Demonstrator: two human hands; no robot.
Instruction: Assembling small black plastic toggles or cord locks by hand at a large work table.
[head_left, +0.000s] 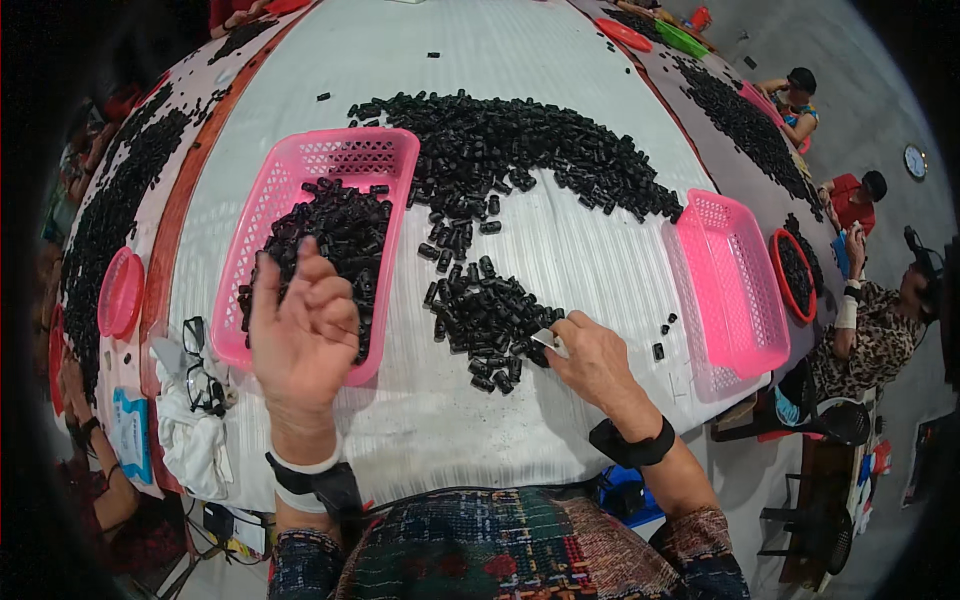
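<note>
My left hand [305, 335] is turned palm up over the near part of a pink plastic basket [228, 290]. Its fingers are apart and partly curled, and nothing shows in them. Many small black cylindrical parts [340, 225] are heaped in that basket. My right hand [597, 368] is closed on a small flat pale tool [548, 341], possibly a blade; its grip end is hidden by the fingers. The tool's tip is at the right edge of a smaller pile of black parts [490, 315] on the white-covered table [590, 265].
A large curved heap of black parts [500, 125] lies farther back. At right stands an empty pink basket [740, 290], with a few stray parts [658, 351] beside it. Glasses [205, 385] rest on white cloth [190, 445] at left. Other people work at side tables.
</note>
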